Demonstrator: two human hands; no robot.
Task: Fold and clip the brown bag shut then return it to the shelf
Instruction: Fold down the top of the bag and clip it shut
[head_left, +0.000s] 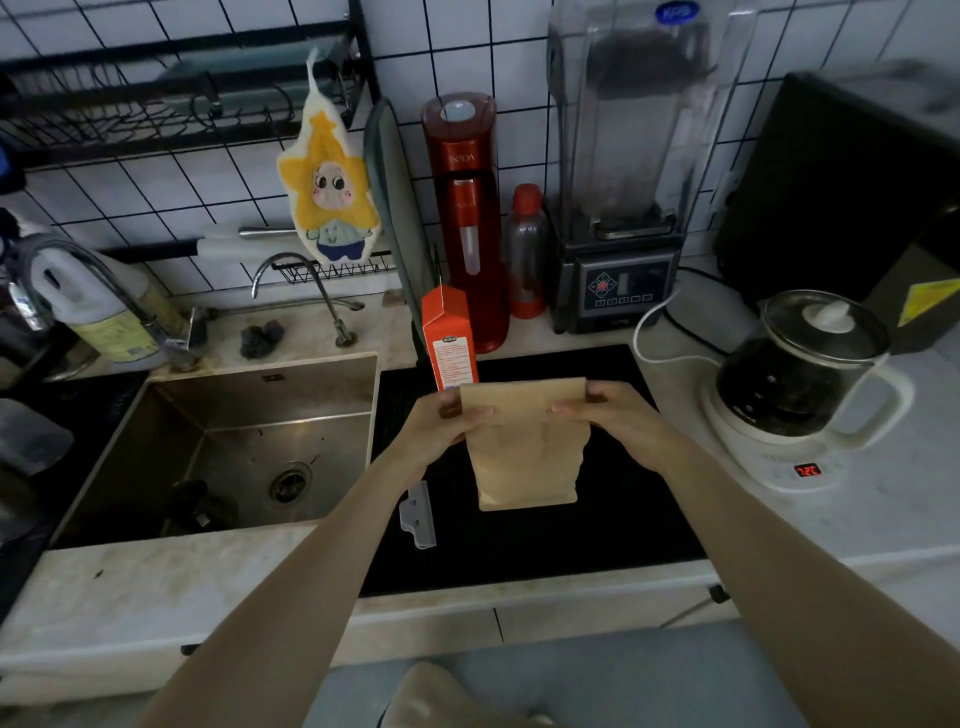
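Observation:
A brown paper bag stands upright on the black mat in the middle of the counter. Its top edge is flattened into a straight band. My left hand pinches the top left corner of the bag and my right hand pinches the top right corner, thumbs toward me. A pale translucent bag clip lies on the mat just left of the bag's base, under my left forearm.
An orange carton stands right behind the bag. A red soda maker, a bottle and a blender line the wall. A glass kettle sits at right, the sink at left, a black rack above.

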